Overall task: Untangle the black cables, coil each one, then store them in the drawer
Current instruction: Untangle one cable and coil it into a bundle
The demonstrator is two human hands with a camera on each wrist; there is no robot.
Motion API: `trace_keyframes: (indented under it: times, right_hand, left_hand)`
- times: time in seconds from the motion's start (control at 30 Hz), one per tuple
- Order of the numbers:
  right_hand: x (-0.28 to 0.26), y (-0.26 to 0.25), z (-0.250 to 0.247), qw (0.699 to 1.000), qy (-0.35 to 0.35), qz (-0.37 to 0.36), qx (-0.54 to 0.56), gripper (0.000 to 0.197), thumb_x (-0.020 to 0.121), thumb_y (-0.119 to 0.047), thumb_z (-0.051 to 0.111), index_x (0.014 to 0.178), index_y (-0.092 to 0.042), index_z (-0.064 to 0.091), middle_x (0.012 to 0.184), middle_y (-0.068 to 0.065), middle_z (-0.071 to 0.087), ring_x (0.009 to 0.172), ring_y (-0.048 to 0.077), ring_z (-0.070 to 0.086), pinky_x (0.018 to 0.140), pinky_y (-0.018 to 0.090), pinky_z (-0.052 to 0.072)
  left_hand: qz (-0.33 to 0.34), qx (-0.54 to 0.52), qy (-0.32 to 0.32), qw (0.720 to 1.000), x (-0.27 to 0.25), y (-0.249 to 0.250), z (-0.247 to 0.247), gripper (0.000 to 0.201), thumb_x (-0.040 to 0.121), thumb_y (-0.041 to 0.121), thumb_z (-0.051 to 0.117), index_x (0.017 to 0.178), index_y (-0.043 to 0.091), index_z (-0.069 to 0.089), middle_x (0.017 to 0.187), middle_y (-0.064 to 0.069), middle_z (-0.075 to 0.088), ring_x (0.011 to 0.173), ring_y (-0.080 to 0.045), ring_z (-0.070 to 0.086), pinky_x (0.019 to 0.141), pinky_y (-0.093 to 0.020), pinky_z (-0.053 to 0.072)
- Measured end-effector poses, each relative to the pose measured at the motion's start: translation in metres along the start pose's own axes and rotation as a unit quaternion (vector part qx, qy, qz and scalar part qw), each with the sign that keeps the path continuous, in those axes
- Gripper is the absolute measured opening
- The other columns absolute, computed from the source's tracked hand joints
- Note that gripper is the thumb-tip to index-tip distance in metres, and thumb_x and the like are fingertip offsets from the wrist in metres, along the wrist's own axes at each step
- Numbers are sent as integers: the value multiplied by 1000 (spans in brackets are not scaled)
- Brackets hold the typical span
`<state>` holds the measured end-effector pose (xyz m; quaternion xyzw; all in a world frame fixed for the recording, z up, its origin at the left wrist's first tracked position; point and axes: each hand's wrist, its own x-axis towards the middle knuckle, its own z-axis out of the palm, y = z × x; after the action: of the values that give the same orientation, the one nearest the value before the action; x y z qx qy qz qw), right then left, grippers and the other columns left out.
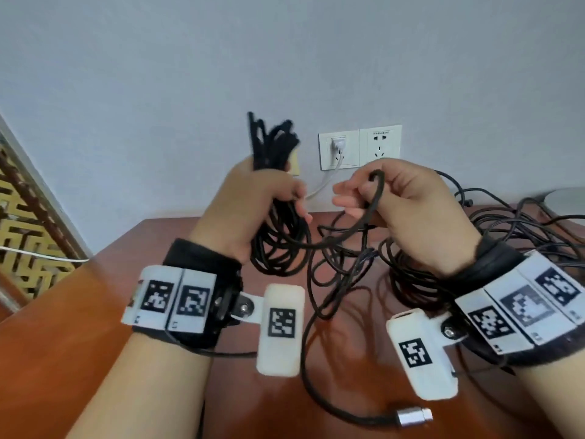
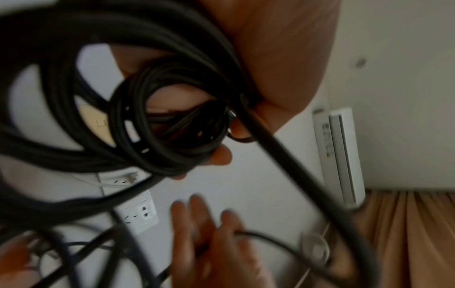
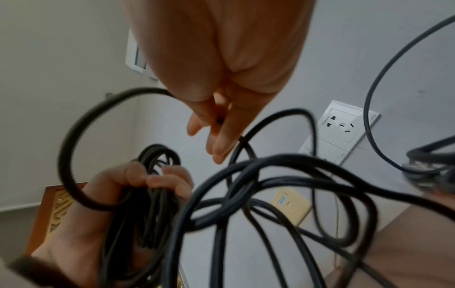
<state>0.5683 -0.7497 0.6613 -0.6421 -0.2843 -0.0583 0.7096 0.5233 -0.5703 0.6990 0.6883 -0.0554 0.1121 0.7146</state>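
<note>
My left hand point(image 1: 253, 198) grips a coil of black cable point(image 1: 278, 236) upright above the table; its loops stick out above the fist and hang below it. In the left wrist view the coil point(image 2: 138, 117) fills the frame against the palm. My right hand point(image 1: 380, 191) pinches a bend of the same cable's loose strand point(image 1: 376, 198), which sags across to the coil. The right wrist view shows its fingers point(image 3: 219, 124) pinching that strand point(image 3: 74, 136), with the left hand point(image 3: 138, 187) and coil below. A silver plug point(image 1: 414, 416) ends a cable at the front.
More tangled black cables point(image 1: 512, 229) lie on the reddish wooden table point(image 1: 63, 327) at the right and under my hands. Wall sockets point(image 1: 361, 147) with a white plug and cord sit behind. A carved wooden panel point(image 1: 25, 223) stands at the left. A grey round object point(image 1: 566, 201) sits far right.
</note>
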Motion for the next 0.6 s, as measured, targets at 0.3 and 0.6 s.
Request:
trace_keyframes:
  times: [0.3,0.6]
  right_hand:
    - [-1,6,-5,988,-14,-117,-101,21,95,-4,57,93,-18,73,91,15,72,85,28,68,77,34,60]
    - [-4,1,-5,988,-38,-93,-120,17,93,-1,58,89,-11,72,80,-1,74,73,8,70,68,17,52]
  left_hand:
    - [-16,155,-84,984,-4,-8,26,25,66,7,58,90,11,65,63,-16,61,63,-28,58,71,-47,49]
    - [-97,112,-173,974,-6,-5,19,46,44,20,75,86,2,72,77,-25,58,66,-29,58,78,-50,44]
